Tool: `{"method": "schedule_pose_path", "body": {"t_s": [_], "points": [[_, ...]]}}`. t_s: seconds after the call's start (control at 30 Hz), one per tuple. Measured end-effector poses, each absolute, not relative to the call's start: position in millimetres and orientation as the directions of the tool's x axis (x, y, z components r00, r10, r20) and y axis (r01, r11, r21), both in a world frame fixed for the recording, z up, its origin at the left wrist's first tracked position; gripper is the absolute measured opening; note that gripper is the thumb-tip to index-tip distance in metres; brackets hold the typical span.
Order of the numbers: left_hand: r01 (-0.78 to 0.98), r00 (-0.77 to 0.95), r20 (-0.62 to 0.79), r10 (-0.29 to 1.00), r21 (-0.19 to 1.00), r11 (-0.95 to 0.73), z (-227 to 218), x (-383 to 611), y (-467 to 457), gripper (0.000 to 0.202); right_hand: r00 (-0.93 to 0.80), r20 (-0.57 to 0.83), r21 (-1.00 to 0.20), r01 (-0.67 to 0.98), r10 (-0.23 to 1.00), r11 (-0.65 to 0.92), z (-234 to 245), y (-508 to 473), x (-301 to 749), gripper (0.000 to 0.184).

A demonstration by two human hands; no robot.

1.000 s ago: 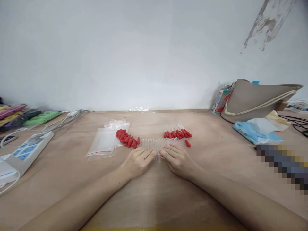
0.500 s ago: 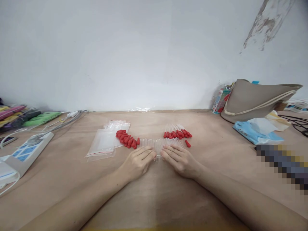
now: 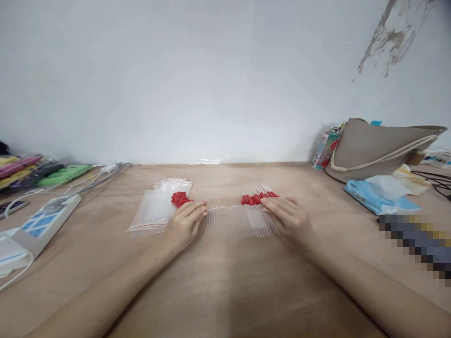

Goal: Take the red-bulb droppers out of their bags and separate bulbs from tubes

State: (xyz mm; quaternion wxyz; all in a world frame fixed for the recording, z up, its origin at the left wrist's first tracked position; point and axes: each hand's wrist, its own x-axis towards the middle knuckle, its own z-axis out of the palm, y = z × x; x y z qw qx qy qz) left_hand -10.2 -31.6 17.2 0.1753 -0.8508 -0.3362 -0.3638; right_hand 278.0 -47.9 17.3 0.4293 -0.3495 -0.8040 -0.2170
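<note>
A row of clear glass tubes (image 3: 237, 220) lies side by side on the tan table (image 3: 225, 286). My left hand (image 3: 185, 223) rests at the row's left end, fingers together and pointing at the tubes, covering part of a pile of red rubber bulbs (image 3: 179, 198). My right hand (image 3: 289, 213) lies at the row's right end, fingers stretched toward a second group of red-bulbed droppers (image 3: 257, 197). Neither hand grips anything that I can see.
Clear zip bags (image 3: 155, 209) lie left of the bulbs. A white power strip (image 3: 38, 225) with cables sits at far left. At right stand a beige bag (image 3: 377, 148), a can (image 3: 324, 145) and a blue tissue pack (image 3: 380, 197).
Both hands have slid apart from the middle of the tube row to its two ends, uncovering the tubes. The left hand now hides part of the left bulb pile.
</note>
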Motion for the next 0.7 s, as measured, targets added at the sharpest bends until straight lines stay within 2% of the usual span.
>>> {"method": "schedule_pose_path", "body": {"t_s": [0.07,0.2,0.3,0.4,0.53,0.6,0.7], "points": [[0.751,0.458,0.732,0.504,-0.015,-0.661,18,-13,-27,0.023,-0.224,0.832,-0.123,0.818,0.508,0.561,20,-43,282,0.023],[0.804,0.494,0.653,0.573,-0.093,-0.587,15,-9,-26,0.038,-0.121,0.654,-0.319,0.851,0.747,0.418,23,-34,292,0.026],[0.798,0.526,0.647,0.553,-0.151,-0.583,12,-7,-27,0.040,-0.044,0.567,-0.435,0.832,0.823,0.344,25,-25,304,0.021],[0.761,0.569,0.678,0.466,-0.219,-0.610,11,-9,-27,0.031,-0.024,0.483,-0.536,0.782,0.876,0.317,25,-18,313,0.014],[0.730,0.625,0.635,0.454,-0.271,-0.627,11,-6,-30,0.017,0.062,0.276,-0.711,0.685,0.959,0.160,23,-15,312,0.013],[0.721,0.638,0.605,0.476,-0.253,-0.645,10,-3,-32,0.018,0.064,0.216,-0.730,0.673,0.974,0.117,21,-15,309,0.014],[0.695,0.643,0.579,0.501,-0.167,-0.699,9,1,-36,0.017,0.045,0.259,-0.655,0.742,0.965,0.141,19,-17,307,0.014]]}}
